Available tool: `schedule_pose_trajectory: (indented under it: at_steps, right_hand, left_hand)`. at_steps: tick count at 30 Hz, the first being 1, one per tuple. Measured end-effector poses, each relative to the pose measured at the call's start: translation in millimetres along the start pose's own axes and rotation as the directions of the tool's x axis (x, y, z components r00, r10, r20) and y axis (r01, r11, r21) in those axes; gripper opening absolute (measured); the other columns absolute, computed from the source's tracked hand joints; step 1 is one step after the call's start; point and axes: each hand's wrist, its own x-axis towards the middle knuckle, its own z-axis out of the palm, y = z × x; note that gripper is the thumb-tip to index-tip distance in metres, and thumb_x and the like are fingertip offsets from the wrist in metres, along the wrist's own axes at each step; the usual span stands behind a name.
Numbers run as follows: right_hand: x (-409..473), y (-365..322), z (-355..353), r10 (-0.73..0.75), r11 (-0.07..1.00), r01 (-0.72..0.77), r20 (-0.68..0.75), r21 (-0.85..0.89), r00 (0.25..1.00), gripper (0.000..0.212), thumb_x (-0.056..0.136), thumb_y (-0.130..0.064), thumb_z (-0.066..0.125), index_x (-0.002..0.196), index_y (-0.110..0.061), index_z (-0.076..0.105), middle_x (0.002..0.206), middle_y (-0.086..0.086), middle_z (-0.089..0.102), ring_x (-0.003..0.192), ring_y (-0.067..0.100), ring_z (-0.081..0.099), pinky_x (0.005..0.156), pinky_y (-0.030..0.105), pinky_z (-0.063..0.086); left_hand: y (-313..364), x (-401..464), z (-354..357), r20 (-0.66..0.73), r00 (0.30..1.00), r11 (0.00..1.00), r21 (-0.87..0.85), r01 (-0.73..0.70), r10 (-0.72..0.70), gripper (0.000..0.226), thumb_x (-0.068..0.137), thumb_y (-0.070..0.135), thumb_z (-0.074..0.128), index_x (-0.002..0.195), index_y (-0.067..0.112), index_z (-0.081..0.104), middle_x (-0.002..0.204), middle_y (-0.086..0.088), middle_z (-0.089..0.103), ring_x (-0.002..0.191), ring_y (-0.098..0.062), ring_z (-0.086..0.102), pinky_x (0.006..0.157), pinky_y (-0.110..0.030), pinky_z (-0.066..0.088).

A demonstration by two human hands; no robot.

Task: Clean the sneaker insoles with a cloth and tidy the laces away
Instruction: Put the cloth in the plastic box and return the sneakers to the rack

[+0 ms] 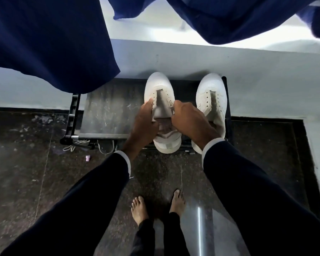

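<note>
Two white sneakers stand toes-away on a low black rack [107, 111] against a pale wall. The left hand [144, 122] grips the left side of the left sneaker [160, 85] at its opening, and the right hand [188, 119] pinches the right side, spreading it; the insole [165, 129] shows inside between them. The right sneaker [211, 89] sits just beside it, unlaced and untouched. White laces [103, 147] lie on the dark floor under the rack's front edge, near a small pink object [88, 158]. Blue cloth [50, 41] hangs above.
</note>
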Motion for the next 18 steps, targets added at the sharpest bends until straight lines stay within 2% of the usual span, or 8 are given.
schedule_pose_trajectory:
  at_steps: [2, 4, 6, 8, 10, 14, 16, 18]
  right_hand:
    - [-3.4, 2.4, -2.0, 0.038, 0.997, -0.036, -0.029, 0.061, 0.999, 0.015, 0.099, -0.01, 0.047, 0.112, -0.004, 0.053, 0.106, 0.017, 0.068, 0.091, 0.033, 0.065, 0.069, 0.035, 0.041]
    - [-5.8, 5.0, -2.6, 0.07, 0.991, -0.066, -0.03, 0.116, 0.997, 0.015, 0.098, -0.006, 0.047, 0.111, -0.002, 0.052, 0.106, 0.02, 0.068, 0.095, 0.036, 0.066, 0.069, 0.034, 0.039]
    - [-5.0, 8.7, -3.6, 0.075, 0.988, -0.07, -0.03, 0.135, 0.997, 0.015, 0.098, -0.005, 0.047, 0.112, -0.002, 0.05, 0.105, 0.02, 0.068, 0.094, 0.036, 0.066, 0.069, 0.034, 0.039]
    - [-4.2, 11.9, -4.9, 0.064, 0.99, -0.061, -0.023, 0.126, 0.998, 0.014, 0.098, -0.004, 0.046, 0.111, -0.002, 0.05, 0.103, 0.019, 0.067, 0.092, 0.035, 0.067, 0.068, 0.033, 0.039]
    - [-3.0, 14.8, -4.6, 0.049, 0.992, -0.046, -0.026, 0.115, 0.998, 0.013, 0.098, -0.002, 0.046, 0.111, -0.003, 0.049, 0.102, 0.019, 0.067, 0.089, 0.034, 0.066, 0.067, 0.033, 0.039]
    - [-2.7, 19.9, -4.0, 0.023, 0.993, -0.019, -0.027, 0.113, 0.999, 0.013, 0.099, -0.004, 0.048, 0.111, -0.003, 0.051, 0.092, 0.009, 0.063, 0.076, 0.024, 0.057, 0.064, 0.032, 0.04]
    - [-8.4, 25.3, -12.5, 0.001, 0.986, 0.002, -0.019, 0.165, 1.0, 0.017, 0.1, -0.01, 0.053, 0.115, -0.005, 0.054, 0.094, 0.006, 0.066, 0.074, 0.018, 0.061, 0.063, 0.032, 0.048]
    - [-21.6, 38.6, -25.7, 0.007, 0.965, 0.021, -0.104, 0.263, 0.995, 0.03, 0.099, -0.017, 0.059, 0.127, -0.008, 0.056, 0.102, 0.01, 0.071, 0.086, 0.019, 0.067, 0.076, 0.035, 0.058]
  left_hand:
    - [7.2, 9.6, -4.8, 0.054, 0.996, 0.997, 0.013, -0.071, 0.07, 0.068, 0.086, -0.002, 0.055, 0.152, 0.002, 0.038, 0.151, -0.017, 0.047, 0.14, -0.032, 0.044, 0.113, -0.031, 0.034]
    - [14.0, 16.1, -7.2, 0.116, 0.986, 0.993, 0.02, -0.119, 0.116, 0.07, 0.081, 0.021, 0.053, 0.149, 0.004, 0.042, 0.145, -0.018, 0.052, 0.133, -0.033, 0.05, 0.111, -0.044, 0.042]
    - [21.5, 17.8, -4.0, 0.127, 0.985, 0.993, 0.019, -0.118, 0.115, 0.075, 0.078, 0.029, 0.048, 0.148, 0.002, 0.043, 0.144, -0.018, 0.052, 0.133, -0.033, 0.05, 0.111, -0.044, 0.042]
    - [25.0, 16.0, 4.6, 0.106, 0.991, 0.996, 0.037, -0.08, 0.076, 0.065, 0.087, 0.006, 0.051, 0.15, 0.0, 0.039, 0.15, -0.02, 0.046, 0.139, -0.032, 0.044, 0.114, -0.03, 0.033]
    - [21.0, 15.8, 13.1, 0.052, 0.996, 0.996, 0.049, -0.068, 0.066, 0.064, 0.089, -0.01, 0.046, 0.152, -0.001, 0.035, 0.153, -0.019, 0.042, 0.143, -0.031, 0.038, 0.112, -0.023, 0.026]
    - [12.1, 19.6, 20.7, 0.028, 0.995, 0.994, 0.053, -0.1, 0.098, 0.063, 0.09, -0.012, 0.046, 0.152, -0.004, 0.033, 0.155, -0.021, 0.039, 0.146, -0.032, 0.035, 0.116, -0.026, 0.023]
    - [9.8, 17.4, 22.9, 0.016, 0.989, 0.987, 0.064, -0.145, 0.144, 0.061, 0.092, -0.01, 0.044, 0.152, -0.004, 0.032, 0.157, -0.023, 0.035, 0.148, -0.033, 0.031, 0.121, -0.032, 0.024]
    - [12.4, 12.8, 23.7, -0.035, 0.975, 0.973, 0.078, -0.216, 0.219, 0.061, 0.09, -0.006, 0.041, 0.15, -0.001, 0.036, 0.159, -0.023, 0.032, 0.15, -0.034, 0.028, 0.122, -0.037, 0.026]
